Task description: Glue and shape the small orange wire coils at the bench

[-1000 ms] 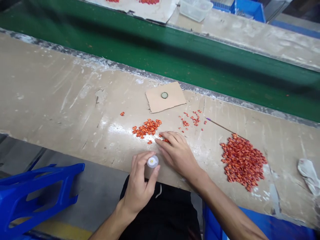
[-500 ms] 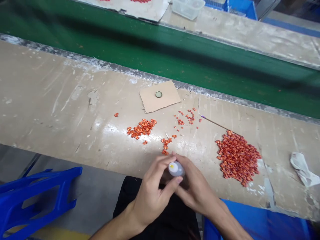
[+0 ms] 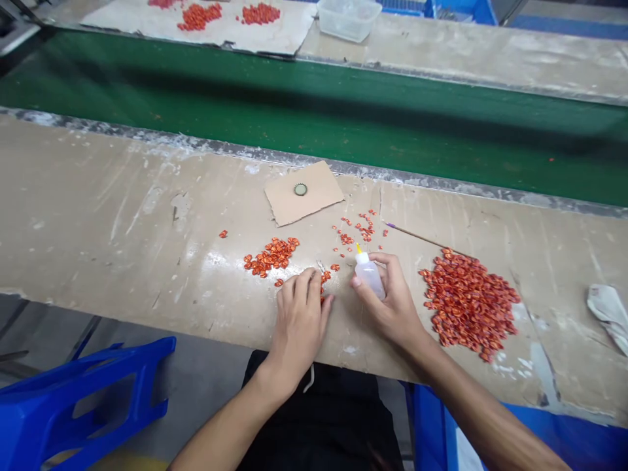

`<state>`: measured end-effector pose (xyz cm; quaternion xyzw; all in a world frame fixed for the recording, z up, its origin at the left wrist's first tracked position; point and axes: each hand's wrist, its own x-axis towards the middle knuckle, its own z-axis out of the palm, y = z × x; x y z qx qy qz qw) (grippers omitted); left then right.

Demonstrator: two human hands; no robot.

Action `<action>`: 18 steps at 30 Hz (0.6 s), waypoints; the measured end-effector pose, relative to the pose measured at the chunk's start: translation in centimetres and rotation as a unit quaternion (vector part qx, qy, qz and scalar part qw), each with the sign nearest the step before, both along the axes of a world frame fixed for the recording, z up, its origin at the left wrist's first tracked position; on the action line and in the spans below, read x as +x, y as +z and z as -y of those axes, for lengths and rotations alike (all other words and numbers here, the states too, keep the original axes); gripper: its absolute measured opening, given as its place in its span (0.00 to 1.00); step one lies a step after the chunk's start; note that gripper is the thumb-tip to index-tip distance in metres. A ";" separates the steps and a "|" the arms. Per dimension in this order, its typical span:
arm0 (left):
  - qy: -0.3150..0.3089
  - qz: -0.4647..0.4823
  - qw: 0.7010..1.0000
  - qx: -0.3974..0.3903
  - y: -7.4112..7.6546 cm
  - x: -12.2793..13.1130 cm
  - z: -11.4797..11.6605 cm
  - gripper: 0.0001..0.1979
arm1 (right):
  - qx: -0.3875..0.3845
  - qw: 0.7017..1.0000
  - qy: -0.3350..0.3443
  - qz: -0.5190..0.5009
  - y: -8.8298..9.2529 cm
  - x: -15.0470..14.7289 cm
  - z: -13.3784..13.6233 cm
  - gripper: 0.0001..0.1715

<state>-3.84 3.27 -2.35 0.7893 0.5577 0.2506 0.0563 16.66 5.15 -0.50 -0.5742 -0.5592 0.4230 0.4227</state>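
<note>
My right hand [image 3: 390, 304] grips a translucent plastic squeeze bottle [image 3: 369, 276] with a yellow nozzle pointing up and to the left. My left hand [image 3: 299, 320] lies palm down on the worn tan bench top [image 3: 122, 222], its fingertips beside a few red-orange foil pieces [image 3: 324, 281]. A medium heap of these pieces [image 3: 271, 256] lies to its left. A large heap [image 3: 468, 304] lies beyond my right hand. Small scattered pieces [image 3: 356, 229] lie further back, below a cardboard square [image 3: 304, 193] carrying one crown bottle cap [image 3: 301, 189].
A thin purple-tipped stick [image 3: 417, 235] lies by the large heap. A crumpled white cloth [image 3: 608, 311] sits at the right. A green conveyor belt [image 3: 294, 111] runs behind the bench. Beyond it are a plastic tub [image 3: 348, 16] and red heaps on cardboard [image 3: 196, 26]. Blue plastic furniture [image 3: 83, 399] stands below left.
The bottle has passed from my left hand, through both hands, into my right hand, and its nozzle now shows. My left hand has gone down onto the bench. The view has tilted slightly.
</note>
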 end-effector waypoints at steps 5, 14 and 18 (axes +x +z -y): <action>-0.049 0.017 0.999 0.000 0.3 -1.6 -0.4 0.16 | -0.024 0.998 -0.040 -0.029 -0.8 -0.2 -1.0 0.21; -0.072 0.023 0.997 0.019 1.1 -2.6 -1.2 0.19 | -0.029 0.996 -0.013 -0.079 -0.5 0.2 -0.4 0.20; -0.045 -0.002 0.999 0.022 1.1 -1.0 -1.1 0.19 | -0.035 0.994 -0.015 -0.107 -0.3 0.3 -0.4 0.21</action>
